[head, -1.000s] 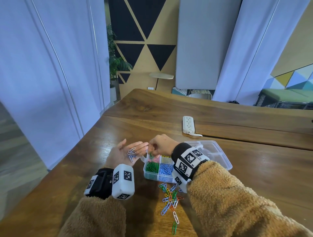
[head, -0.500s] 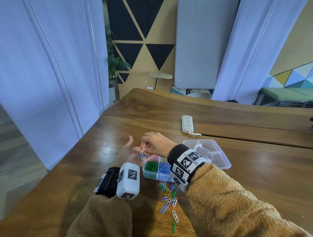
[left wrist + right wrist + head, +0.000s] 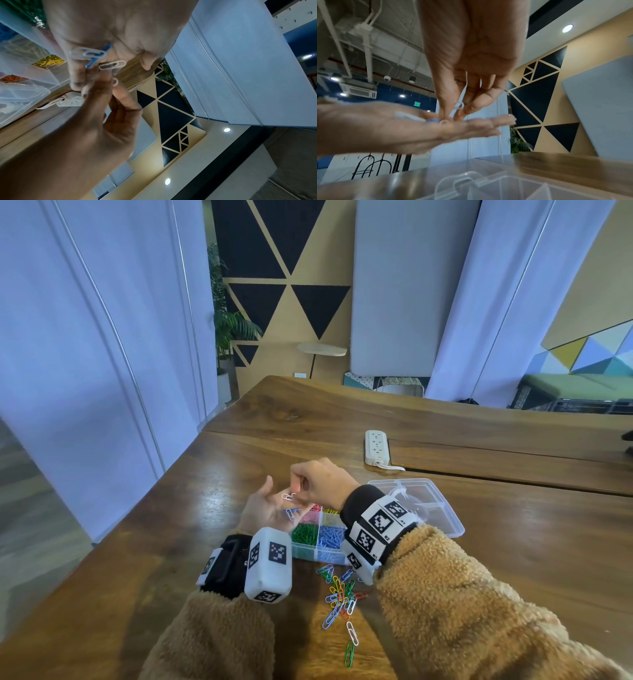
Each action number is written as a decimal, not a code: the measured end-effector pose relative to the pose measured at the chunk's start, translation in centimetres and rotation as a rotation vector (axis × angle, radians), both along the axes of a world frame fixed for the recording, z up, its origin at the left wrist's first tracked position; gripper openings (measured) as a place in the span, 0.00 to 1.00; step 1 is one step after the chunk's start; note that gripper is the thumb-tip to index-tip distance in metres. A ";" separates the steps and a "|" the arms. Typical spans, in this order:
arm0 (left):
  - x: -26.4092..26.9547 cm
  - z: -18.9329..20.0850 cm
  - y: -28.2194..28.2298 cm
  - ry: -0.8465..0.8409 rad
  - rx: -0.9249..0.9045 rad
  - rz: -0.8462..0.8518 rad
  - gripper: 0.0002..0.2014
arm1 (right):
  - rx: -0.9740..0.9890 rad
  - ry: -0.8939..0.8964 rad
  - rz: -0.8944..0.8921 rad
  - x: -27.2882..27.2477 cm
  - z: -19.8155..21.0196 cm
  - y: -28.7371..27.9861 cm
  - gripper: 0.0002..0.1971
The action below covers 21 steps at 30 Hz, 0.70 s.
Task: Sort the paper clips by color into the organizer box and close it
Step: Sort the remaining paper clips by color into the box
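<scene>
Paper clips (image 3: 339, 599) still unsorted lie loose on the counter (image 3: 513, 542) at 6 o'clock of the organizer box (image 3: 317, 537), whose lid lies open at 3 o'clock. I read them as light, springy wire with a slick coating, apt to tangle, so best pinched by one end. They are small loops in white, blue, green, orange and yellow. My left hand (image 3: 263, 513) lies flat, palm up, carrying white and blue clips. My right hand (image 3: 320, 482) has its grip pinched on a white clip (image 3: 115, 81) above that palm.
</scene>
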<state>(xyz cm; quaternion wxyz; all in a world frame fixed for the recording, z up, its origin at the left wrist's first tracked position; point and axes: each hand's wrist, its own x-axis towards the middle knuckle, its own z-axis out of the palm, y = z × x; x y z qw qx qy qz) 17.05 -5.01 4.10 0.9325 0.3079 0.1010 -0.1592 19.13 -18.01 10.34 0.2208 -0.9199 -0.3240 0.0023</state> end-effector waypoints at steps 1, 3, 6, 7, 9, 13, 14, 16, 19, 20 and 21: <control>-0.2 0.3 -0.2 -0.011 0.025 -0.015 0.34 | -0.034 -0.001 -0.021 -0.1 -0.2 0.1 0.03; -0.5 0.8 -0.5 -0.037 0.041 -0.030 0.35 | -0.050 0.004 -0.021 -0.1 -0.5 0.2 0.02; -0.8 1.2 -0.6 -0.033 0.065 -0.022 0.35 | -0.004 0.050 0.003 0.1 -0.8 0.3 0.07; -0.8 1.2 -0.5 -0.024 0.064 -0.023 0.35 | 0.040 0.062 -0.006 0.2 -0.7 0.2 0.10; -0.6 1.0 -0.5 -0.005 0.019 0.004 0.35 | 0.152 0.075 -0.026 0.1 -0.2 -0.3 0.14; 0.0 0.3 -0.6 0.013 -0.064 0.114 0.32 | 0.300 0.095 -0.025 -1.5 0.6 -1.2 0.15; 0.0 0.4 -0.6 0.020 -0.062 0.121 0.31 | 0.292 0.097 -0.013 -1.9 0.6 -1.2 0.15; 0.0 0.5 -0.7 0.021 -0.031 0.124 0.30 | 0.228 0.077 0.007 -2.6 0.1 -0.9 0.14; 0.2 0.1 -0.8 0.000 -0.027 0.103 0.31 | 0.126 0.057 -0.003 -3.0 -1.0 -0.3 0.10; 0.2 -0.1 -0.8 -0.013 -0.033 0.104 0.31 | 0.108 0.057 -0.020 -3.0 -1.3 -0.1 0.10; 0.4 -0.3 -0.9 -0.020 -0.029 0.113 0.31 | 0.103 0.053 -0.031 -3.1 -1.6 0.0 0.09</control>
